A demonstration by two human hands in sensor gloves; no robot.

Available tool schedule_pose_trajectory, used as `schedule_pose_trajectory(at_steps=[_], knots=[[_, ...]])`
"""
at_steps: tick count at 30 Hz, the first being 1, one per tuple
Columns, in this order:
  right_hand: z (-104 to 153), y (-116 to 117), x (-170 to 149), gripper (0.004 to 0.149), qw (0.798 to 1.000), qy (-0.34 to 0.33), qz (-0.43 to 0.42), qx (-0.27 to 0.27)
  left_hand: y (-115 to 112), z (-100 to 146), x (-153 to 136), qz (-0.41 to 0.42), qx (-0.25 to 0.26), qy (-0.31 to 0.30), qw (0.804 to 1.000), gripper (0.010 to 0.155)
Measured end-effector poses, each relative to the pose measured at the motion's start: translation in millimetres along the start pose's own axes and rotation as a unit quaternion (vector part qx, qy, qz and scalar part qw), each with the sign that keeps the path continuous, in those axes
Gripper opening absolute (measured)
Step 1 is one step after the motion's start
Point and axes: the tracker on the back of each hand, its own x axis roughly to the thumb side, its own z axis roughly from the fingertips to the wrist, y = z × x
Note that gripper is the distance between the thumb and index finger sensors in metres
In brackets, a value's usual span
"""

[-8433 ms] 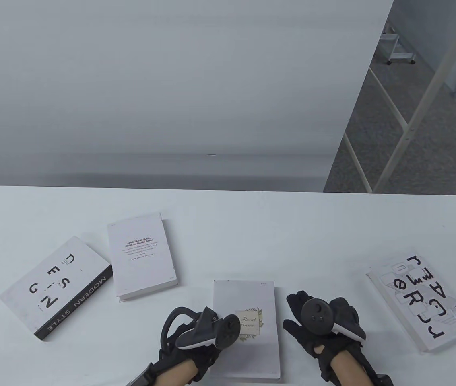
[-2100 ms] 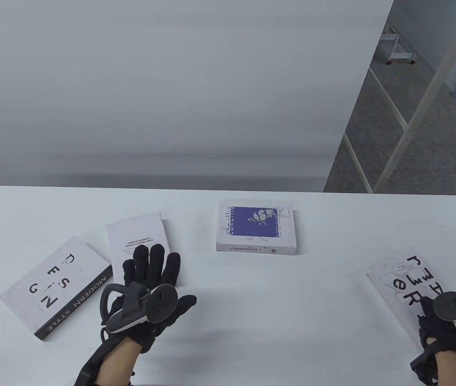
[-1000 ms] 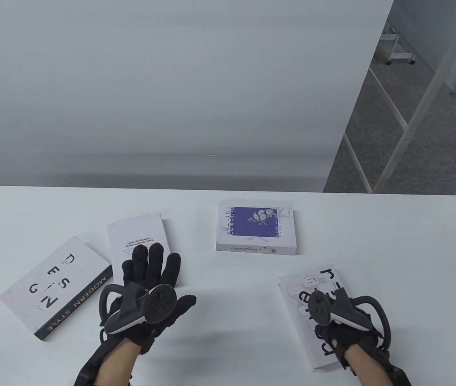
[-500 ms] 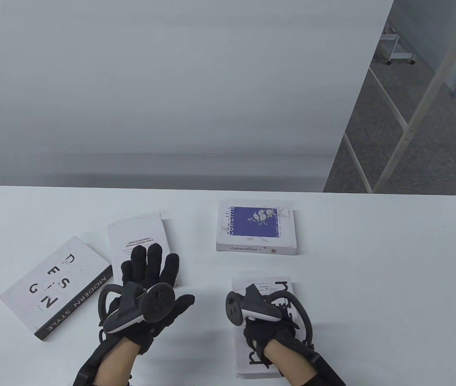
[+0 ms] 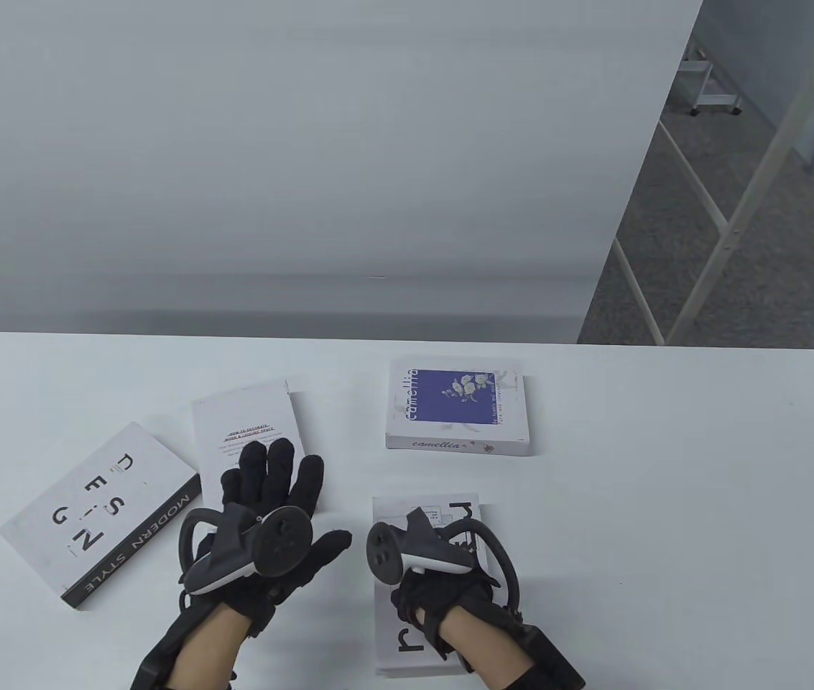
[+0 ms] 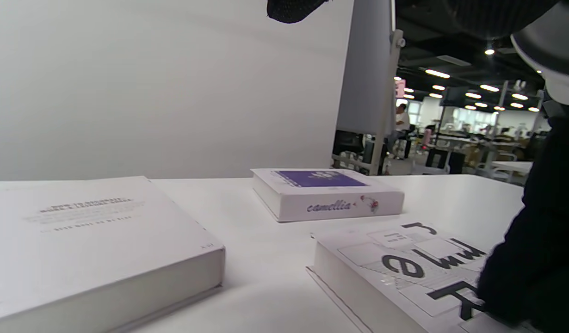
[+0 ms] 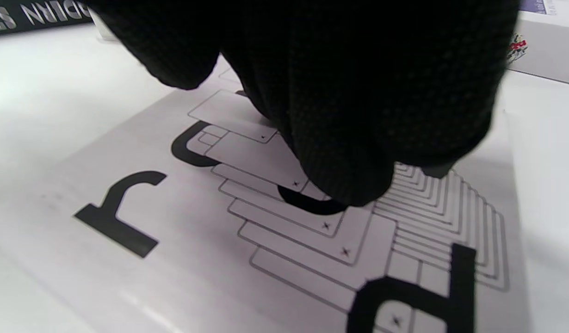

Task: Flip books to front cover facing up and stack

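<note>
A white table (image 5: 665, 503) with rounded corners carries four books, and behind it stands a plain white backdrop panel (image 5: 306, 144); past the panel's edge lie grey carpet and white metal frame legs (image 5: 730, 215), and the left wrist view shows a long room with ceiling lights and desks beyond. Taking the camellia book (image 5: 458, 407) as the landmark, lying flat with its purple cover up toward the far middle of the table: the lettered book (image 5: 407, 647) lies flat just nearer the person than it, large black letters facing up. The right hand (image 5: 442, 596) rests on that cover, fingers pressing down on it, not curled round an edge. To the left of the camellia book lies the white text-cover book (image 5: 252, 431), with the left hand (image 5: 270, 496) spread flat, fingers splayed, on its near end. Farther left still is the MODERN STYLE book (image 5: 101, 514), turned at an angle.
</note>
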Motion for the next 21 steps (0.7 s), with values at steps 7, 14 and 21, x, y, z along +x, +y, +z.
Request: schedule_pose_trajectory(at_steps=[7,14,21], knots=[[25.5,14.4,-41.9,0.054,0.991,-0.040,-0.126,-0.028,-35.1,-16.0,25.3,-0.004,-0.057,-0.021,0.998,0.104],[40.1,23.9,-57.6,0.060,0.980,-0.083,-0.173,-0.056,-72.3,-22.4,36.0,0.003,-0.106,-0.036,0.994,0.112],[57.1,26.3,-95.8,0.071,0.972,-0.002,-0.188,-0.139,-91.7,-26.4,29.7,0.049,-0.104,0.013,0.993,0.106]])
